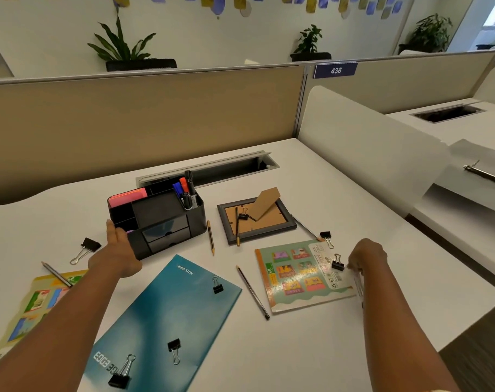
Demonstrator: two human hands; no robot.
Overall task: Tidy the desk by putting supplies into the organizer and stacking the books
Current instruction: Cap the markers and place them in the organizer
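The person is reaching out with both arms, and the tidying is looking barely begun. The left hand (116,244) is resting flat, fingers straight, against the left end of the black desk organizer (158,216), which is already holding markers (187,190) and pink sticky notes (127,197). The right hand (365,257) is curling at the edge of the children's picture book (303,274), beside a binder clip (337,263); whether its fingers are pinching anything, I cannot tell. Pencils and binder clips are lying scattered over the white surface (311,349), and no books are stacked yet. The teal notebook (167,321) is reading "NOTE BOOK" and "EDGE"; a partition sign (336,70) is reading "436".
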